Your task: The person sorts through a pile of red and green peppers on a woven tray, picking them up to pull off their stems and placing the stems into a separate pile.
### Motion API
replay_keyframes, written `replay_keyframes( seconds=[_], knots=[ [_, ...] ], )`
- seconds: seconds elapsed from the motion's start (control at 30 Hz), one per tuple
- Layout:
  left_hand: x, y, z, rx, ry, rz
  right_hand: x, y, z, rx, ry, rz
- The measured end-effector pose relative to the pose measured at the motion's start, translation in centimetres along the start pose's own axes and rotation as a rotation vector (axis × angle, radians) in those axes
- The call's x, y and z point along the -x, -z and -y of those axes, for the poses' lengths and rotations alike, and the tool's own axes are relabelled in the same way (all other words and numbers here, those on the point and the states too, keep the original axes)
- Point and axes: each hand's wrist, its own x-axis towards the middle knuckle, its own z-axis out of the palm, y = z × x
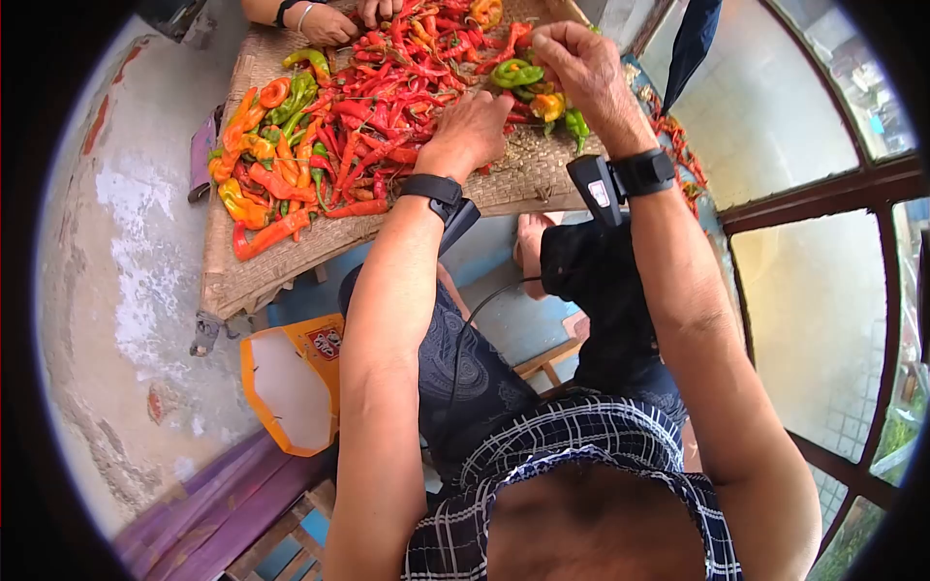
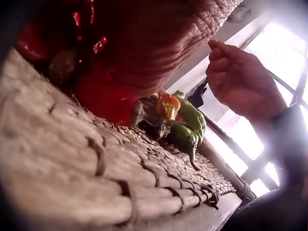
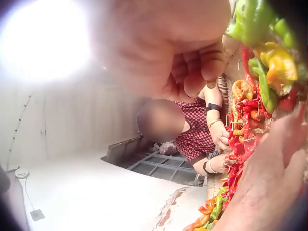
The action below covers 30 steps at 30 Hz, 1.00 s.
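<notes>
Red peppers (image 1: 387,126) lie heaped on a woven mat (image 1: 542,179). Over the heap's right side, the left hand (image 1: 470,131) has its fingers bent down among them; its fingertips are hidden. In the left wrist view, a red pepper (image 2: 103,98) lies close under that palm. The right hand (image 1: 591,82) is raised above green peppers (image 1: 515,73) and a yellow pepper (image 1: 547,105), palm inward. Its thumb and fingers are bent together in the left wrist view, where the hand (image 2: 243,79) shows nothing visible between the fingertips. The right wrist view shows its curled fingers (image 3: 195,82).
Another person's hands (image 1: 329,24) are at the mat's far left edge. Orange peppers (image 1: 281,179) lie at the left. An orange-edged box (image 1: 291,387) stands below the mat, a wall (image 1: 126,223) on the left, window panes (image 1: 804,281) on the right.
</notes>
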Motion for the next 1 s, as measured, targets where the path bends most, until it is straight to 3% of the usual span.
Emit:
replay_keyframes(
  seconds=[0.03,0.1,0.23,0.37,0.43,0.5,0.63,0.8,0.93,1.0],
  knots=[
    [0.0,0.0,0.3,0.014,0.01,-0.037,0.2,-0.2,0.2,-0.03,-0.01,-0.04],
    [0.4,-0.2,1.1,-0.086,-0.03,0.066,0.4,-0.1,0.7,-0.067,-0.023,-0.038],
    [1.2,1.2,2.3,-0.043,0.029,-0.072,0.5,-0.5,2.1,-0.036,-0.054,-0.038],
    [2.6,3.8,2.9,0.341,0.18,-0.459,0.9,-2.1,2.7,-0.064,-0.087,0.001],
    [2.4,3.9,3.7,0.355,0.202,-0.505,0.8,-2.4,1.6,-0.03,-0.071,0.015],
    [1.9,4.1,4.4,0.639,0.235,-0.579,0.6,-2.6,1.0,0.035,-0.076,0.027],
    [1.2,3.3,4.6,1.04,0.253,-0.448,0.9,-3.3,1.3,0.084,-0.071,0.169],
    [1.4,4.2,2.9,1.26,0.263,-0.303,0.9,-4.9,0.1,-0.022,-0.052,0.261],
    [1.8,4.6,2.8,1.308,0.236,-0.308,0.5,-5.2,-0.5,0.061,0.037,0.163],
    [2.4,4.9,2.8,1.278,0.294,-0.352,0.0,-5.3,-0.9,-0.042,-0.035,0.063]
  ],
)
